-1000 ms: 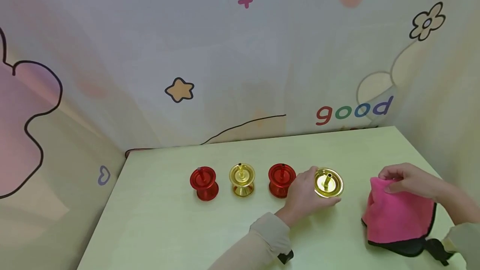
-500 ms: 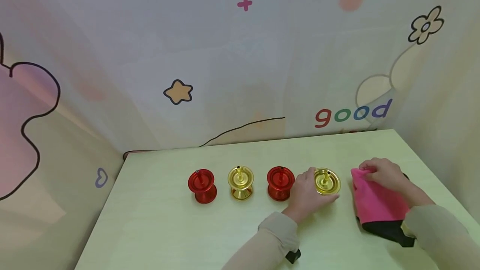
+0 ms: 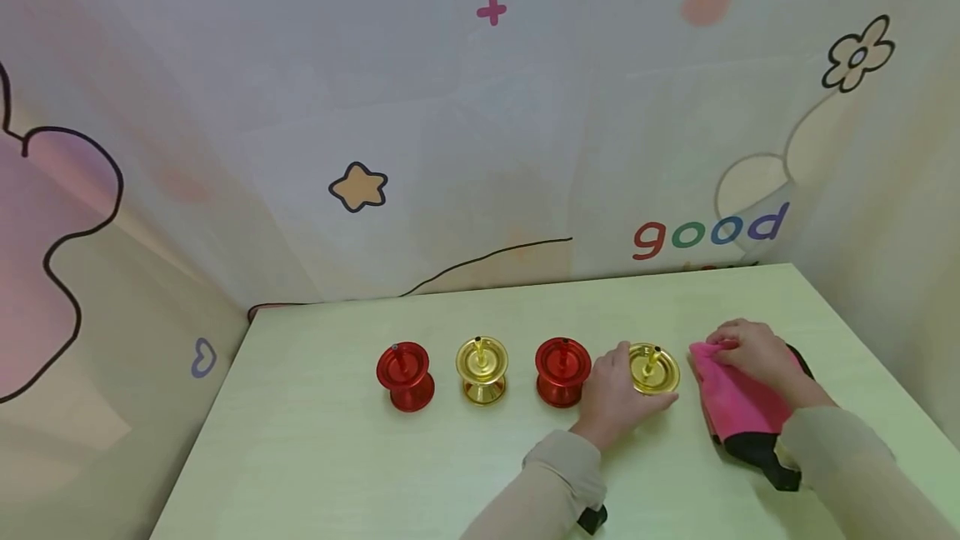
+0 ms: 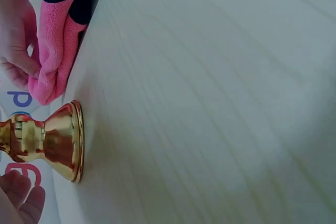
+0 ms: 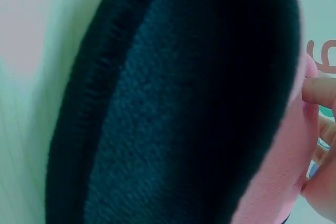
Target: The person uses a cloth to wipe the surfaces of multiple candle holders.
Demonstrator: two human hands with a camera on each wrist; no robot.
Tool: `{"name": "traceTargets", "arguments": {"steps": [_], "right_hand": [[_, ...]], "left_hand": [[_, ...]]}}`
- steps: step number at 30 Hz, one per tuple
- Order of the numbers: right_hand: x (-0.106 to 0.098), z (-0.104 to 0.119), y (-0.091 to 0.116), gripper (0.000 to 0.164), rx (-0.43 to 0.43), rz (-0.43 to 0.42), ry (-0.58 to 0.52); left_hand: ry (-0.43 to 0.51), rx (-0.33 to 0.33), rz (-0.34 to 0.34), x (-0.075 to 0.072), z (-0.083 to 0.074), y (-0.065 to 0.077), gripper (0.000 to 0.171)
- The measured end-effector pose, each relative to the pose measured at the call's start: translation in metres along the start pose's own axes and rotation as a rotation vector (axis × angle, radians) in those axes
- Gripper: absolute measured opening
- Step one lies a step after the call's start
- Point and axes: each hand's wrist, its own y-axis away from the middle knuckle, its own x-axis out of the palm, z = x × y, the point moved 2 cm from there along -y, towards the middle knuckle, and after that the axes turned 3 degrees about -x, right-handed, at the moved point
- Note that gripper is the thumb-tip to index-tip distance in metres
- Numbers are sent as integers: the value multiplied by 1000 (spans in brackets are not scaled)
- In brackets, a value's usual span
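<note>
In the head view, my left hand (image 3: 615, 398) holds the dish of a gold candle holder (image 3: 655, 367), thumb at the front and fingers at the left side. The holder stands upright on the table; its waisted base (image 4: 60, 142) shows in the left wrist view. My right hand (image 3: 761, 357) pinches the far corner of a pink fleecy cloth (image 3: 738, 402) with black edging, just right of that holder. A dark side of the cloth (image 5: 157, 103) fills much of the right wrist view. The cloth is folded over and bunched; its underside is partly hidden.
Left of my left hand, in a row, stand a red candle holder (image 3: 562, 365), a gold one (image 3: 482, 361) and another red one (image 3: 405, 369). The pale table (image 3: 322, 457) meets a printed fabric backdrop (image 3: 450, 107) at the back.
My right hand has drawn the pink cloth leftward, closer to the gold candle holder, and the cloth now lies more folded. The left hand stays at the same holder.
</note>
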Motion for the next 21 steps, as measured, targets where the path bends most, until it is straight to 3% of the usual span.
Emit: {"name": "traceTargets", "arguments": {"steps": [7,13,21], "right_hand": [[8,-4,0,33,25,32,-66],[9,-8,2,46,75,44,-94],[-12,-8,12,54,104,4,-111]], "left_hand": [[0,-6,13,2,0,0,82],[29,-31,45,4,-1,2,98],[-27,42,116,-11,-17,18,99]]}}
